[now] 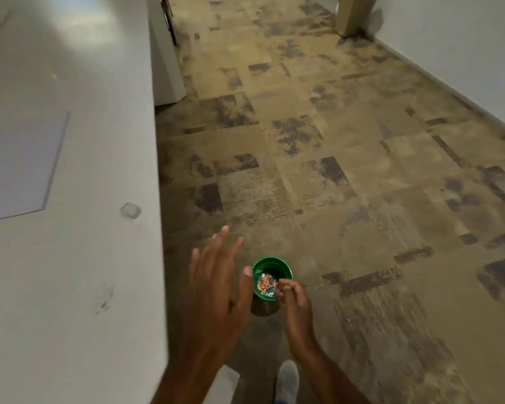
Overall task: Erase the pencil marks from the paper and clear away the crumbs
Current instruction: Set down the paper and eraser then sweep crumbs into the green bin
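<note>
**Hands over green bin, paper back on table**

Left hand (216,275), nearest the lens, fingers straight and spread, holds nothing. Right hand (293,298) has fingertips bunched at the near rim of the green bin (285,265); whether they pinch anything cannot be told. Bin sits on the floor (347,141), holding orange and blue scraps (266,284). Paper (18,164) lies far left on the white table (99,287), eraser (131,210) near its right edge.

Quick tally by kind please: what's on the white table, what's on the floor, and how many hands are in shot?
Paper sheets on the table: 1
Erasers on the table: 1
Green bins on the floor: 1
Hands: 2, left hand and right hand
Total: 5
</note>
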A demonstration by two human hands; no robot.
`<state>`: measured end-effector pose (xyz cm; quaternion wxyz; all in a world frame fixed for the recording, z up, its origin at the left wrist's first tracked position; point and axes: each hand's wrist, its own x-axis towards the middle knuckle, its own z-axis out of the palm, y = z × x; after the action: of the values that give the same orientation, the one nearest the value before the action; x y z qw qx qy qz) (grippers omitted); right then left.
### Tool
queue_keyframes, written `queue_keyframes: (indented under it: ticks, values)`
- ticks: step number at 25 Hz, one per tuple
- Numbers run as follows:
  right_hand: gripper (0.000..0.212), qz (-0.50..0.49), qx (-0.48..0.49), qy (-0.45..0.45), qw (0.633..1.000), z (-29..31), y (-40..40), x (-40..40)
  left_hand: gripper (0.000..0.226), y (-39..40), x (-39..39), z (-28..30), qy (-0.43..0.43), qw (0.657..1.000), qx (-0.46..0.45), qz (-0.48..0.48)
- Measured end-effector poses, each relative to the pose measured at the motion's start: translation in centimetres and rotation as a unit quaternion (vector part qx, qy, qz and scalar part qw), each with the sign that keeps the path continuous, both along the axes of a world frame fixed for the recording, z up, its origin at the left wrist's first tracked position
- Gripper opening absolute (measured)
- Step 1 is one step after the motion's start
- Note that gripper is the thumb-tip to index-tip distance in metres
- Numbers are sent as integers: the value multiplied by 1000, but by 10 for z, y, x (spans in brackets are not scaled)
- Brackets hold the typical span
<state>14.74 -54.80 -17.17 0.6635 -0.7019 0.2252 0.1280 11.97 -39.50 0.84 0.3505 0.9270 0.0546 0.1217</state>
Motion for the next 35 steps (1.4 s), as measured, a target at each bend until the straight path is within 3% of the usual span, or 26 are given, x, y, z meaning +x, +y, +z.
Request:
queue_keyframes:
  ticks: [4,7,14,22,27,31,35]
  values:
    - [30,-4,-21,21,1000,-48,-37,25,48,-53,66,-73,113,992,-41,22]
    - [29,-4,-35,23,999,-84,-62,48,46,-74,98,-149,211,969,-112,70]
    - [28,129,-105,23,986,-210,-100,106,45,-85,143,-327,357,906,-139,180]
    - [45,219,-124,38,967,-383,-123,137,43,-67,160,-515,409,898,-94,135]
    - [49,193,-113,102,969,-472,-113,140,44,-41,155,-611,432,888,-84,136]
    - [57,121,-78,179,973,-533,-108,143,52,-29,157,-676,455,865,-127,170]
    - [68,86,-50,219,971,-582,-104,144,61,-26,167,-713,468,809,-268,233]
